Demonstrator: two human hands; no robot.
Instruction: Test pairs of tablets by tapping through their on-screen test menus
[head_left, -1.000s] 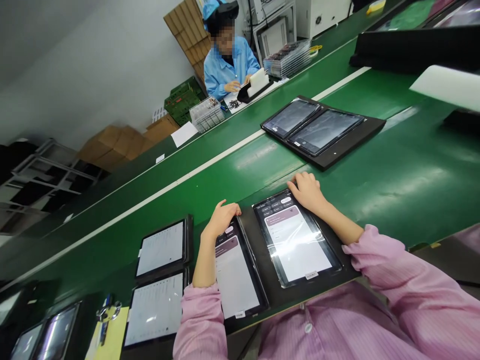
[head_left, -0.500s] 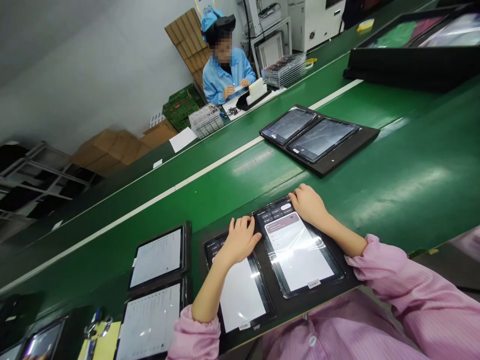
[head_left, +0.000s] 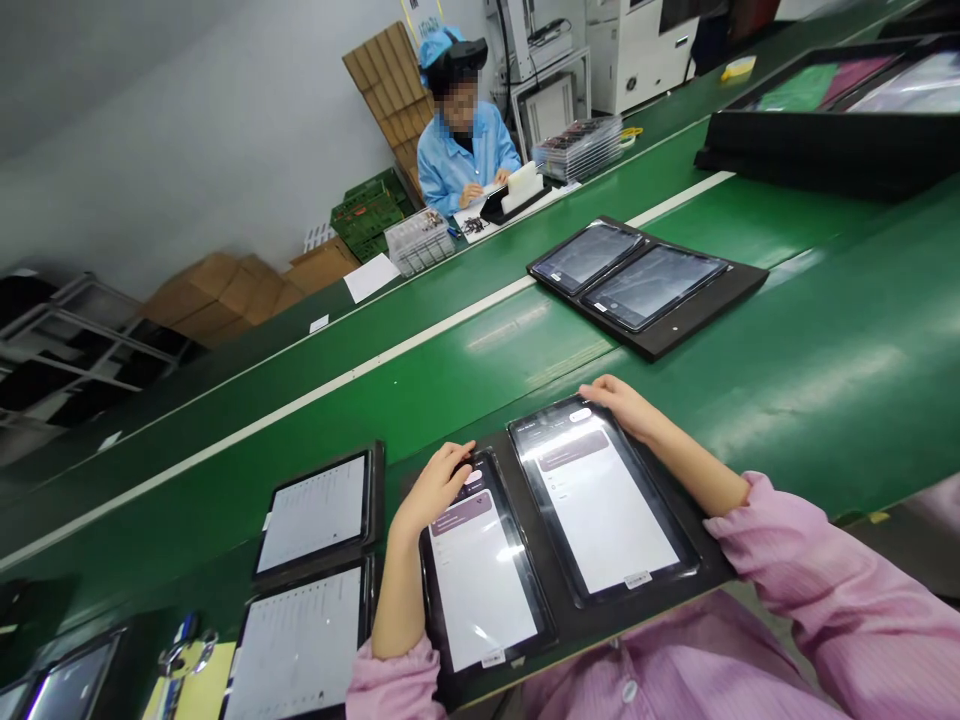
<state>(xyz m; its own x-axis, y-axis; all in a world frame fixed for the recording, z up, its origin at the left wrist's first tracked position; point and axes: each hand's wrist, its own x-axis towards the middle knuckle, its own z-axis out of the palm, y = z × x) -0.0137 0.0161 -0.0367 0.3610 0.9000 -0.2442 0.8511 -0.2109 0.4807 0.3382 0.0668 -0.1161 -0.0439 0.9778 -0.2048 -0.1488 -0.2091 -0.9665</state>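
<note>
Two lit tablets lie side by side in a black foam tray point(head_left: 517, 470) at the green bench's near edge. My left hand point(head_left: 433, 487) rests at the upper left of the left tablet point(head_left: 484, 580), fingers extended and apart, holding nothing. At the top right corner of the right tablet point(head_left: 611, 510), my right hand point(head_left: 619, 402) lies with its fingers stretched over the edge, also not gripping anything. Both screens show a pinkish panel near the top with a white area below.
Two more lit tablets point(head_left: 315, 510) lie in a black tray at left, near a yellow pad point(head_left: 210, 680). Ahead is a dark tray point(head_left: 675, 335) with two tablets. A large black tray point(head_left: 817, 150) stands back right. Across the bench sits a person in blue point(head_left: 465, 150).
My left hand has moved left, off the middle of the left tablet, uncovering its pinkish panel. My right hand stays at the right tablet's top corner, its fingers flatter.
</note>
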